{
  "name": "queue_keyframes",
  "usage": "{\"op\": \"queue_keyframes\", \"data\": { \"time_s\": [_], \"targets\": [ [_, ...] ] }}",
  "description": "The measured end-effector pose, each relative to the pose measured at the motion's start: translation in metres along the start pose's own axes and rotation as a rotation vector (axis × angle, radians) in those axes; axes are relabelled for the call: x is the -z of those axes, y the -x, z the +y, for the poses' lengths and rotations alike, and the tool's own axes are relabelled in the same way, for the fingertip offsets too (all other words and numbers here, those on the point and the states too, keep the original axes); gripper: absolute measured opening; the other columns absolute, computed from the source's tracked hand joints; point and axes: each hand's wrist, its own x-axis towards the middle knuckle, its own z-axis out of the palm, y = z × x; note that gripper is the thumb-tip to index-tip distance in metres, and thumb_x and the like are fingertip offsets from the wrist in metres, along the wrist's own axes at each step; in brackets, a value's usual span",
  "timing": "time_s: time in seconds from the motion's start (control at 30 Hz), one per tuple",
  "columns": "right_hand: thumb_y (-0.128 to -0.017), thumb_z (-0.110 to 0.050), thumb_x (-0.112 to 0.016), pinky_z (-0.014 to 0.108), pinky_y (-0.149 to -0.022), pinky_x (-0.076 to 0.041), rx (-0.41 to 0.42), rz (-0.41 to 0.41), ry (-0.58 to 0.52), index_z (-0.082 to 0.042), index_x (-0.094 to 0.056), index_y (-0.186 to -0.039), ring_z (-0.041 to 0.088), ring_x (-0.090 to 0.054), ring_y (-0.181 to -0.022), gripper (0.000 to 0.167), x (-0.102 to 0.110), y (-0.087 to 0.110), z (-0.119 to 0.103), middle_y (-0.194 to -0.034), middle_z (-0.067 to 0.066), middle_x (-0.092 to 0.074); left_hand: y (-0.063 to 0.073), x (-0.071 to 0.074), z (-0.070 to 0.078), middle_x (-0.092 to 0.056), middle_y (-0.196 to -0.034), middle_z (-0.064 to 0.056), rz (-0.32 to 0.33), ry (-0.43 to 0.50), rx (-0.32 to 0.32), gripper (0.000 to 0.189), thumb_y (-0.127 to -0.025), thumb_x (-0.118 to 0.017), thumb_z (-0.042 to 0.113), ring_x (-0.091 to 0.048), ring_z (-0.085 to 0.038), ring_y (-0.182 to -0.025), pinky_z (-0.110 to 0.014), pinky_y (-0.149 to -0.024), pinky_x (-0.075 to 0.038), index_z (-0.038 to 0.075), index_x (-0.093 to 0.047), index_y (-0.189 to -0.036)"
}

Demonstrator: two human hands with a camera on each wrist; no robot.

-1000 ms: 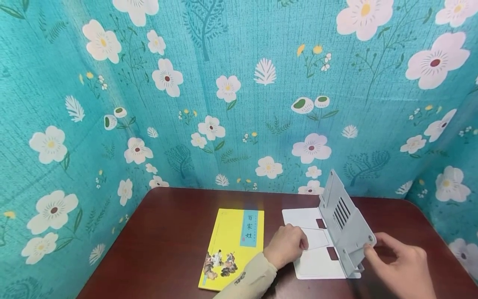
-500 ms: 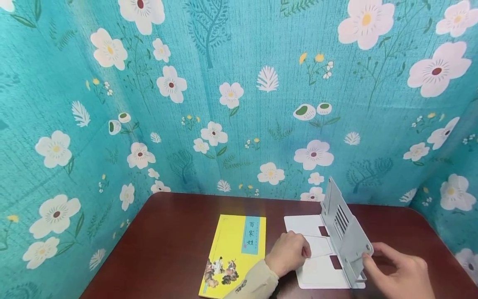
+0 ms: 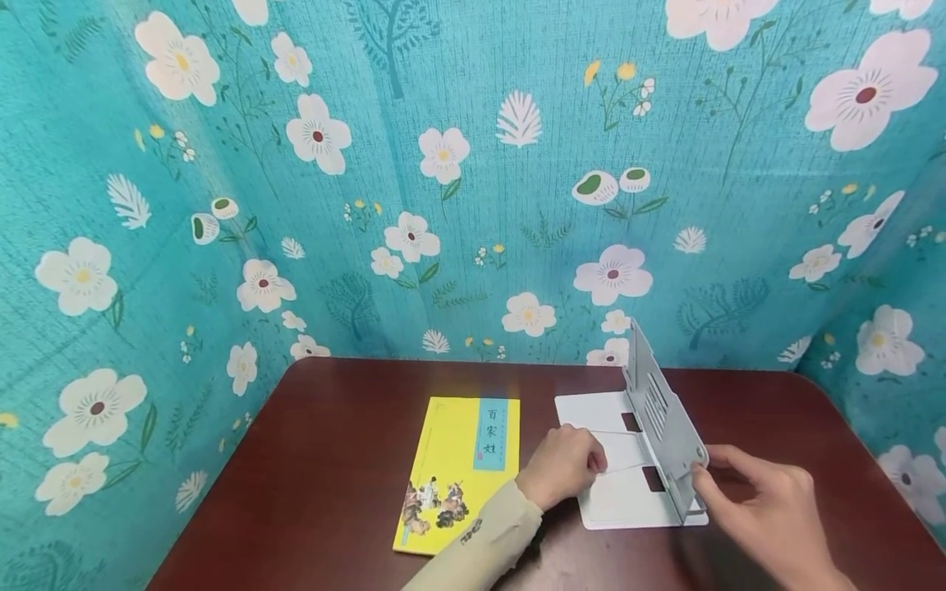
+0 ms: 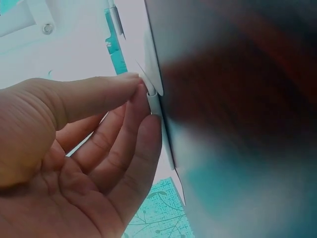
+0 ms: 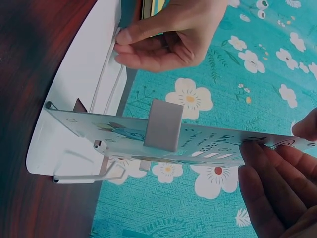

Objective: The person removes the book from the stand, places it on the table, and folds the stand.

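A white metal book stand lies on its flat base, its grey slotted panel raised steeply from the base's right part. My left hand pinches the thin wire support above the base's left part, thumb against fingertips. At the panel's near upper corner, my right hand grips the edge between thumb and fingers. In the right wrist view the panel's other face carries printed drawings and lettering, plus a grey page clip. The wire's end is hidden within my left fingers.
A yellow book with a blue title strip lies left of the stand, partly covered by my left sleeve. Dark red-brown table surrounds both. A teal flowered cloth hangs behind the table and along its sides.
My right hand has swung the panel leftward, so it stands more upright over the base. My left hand keeps its pinch on the wire support. The head view has shifted slightly.
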Motion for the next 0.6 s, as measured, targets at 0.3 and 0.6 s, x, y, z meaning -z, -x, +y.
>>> {"op": "queue_keyframes", "data": {
  "time_s": [0.3, 0.6],
  "targets": [
    [-0.066, 0.005, -0.086, 0.001, -0.058, -0.046, 0.056, 0.021, 0.006, -0.004, -0.08, -0.087, -0.027, -0.056, -0.068, 0.024, -0.004, -0.002, 0.0, -0.078, 0.017, -0.078, -0.003, 0.003, -0.004, -0.077, -0.083, 0.014, -0.036, 0.088, 0.03, 0.018, -0.087, -0.072, 0.008, -0.06, 0.0, -0.071, -0.011, -0.065, -0.042, 0.022, -0.083, -0.092],
    [-0.063, 0.002, -0.085, 0.002, -0.059, -0.048, 0.104, 0.051, 0.002, -0.009, -0.08, -0.084, -0.024, -0.057, -0.065, 0.024, -0.01, -0.002, 0.001, -0.072, 0.01, -0.077, -0.006, 0.021, -0.012, -0.079, -0.088, 0.011, 0.014, 0.245, 0.084, 0.011, -0.094, -0.076, 0.023, -0.062, 0.005, -0.074, -0.011, -0.068, -0.046, 0.02, -0.083, -0.102]
  ]
}}
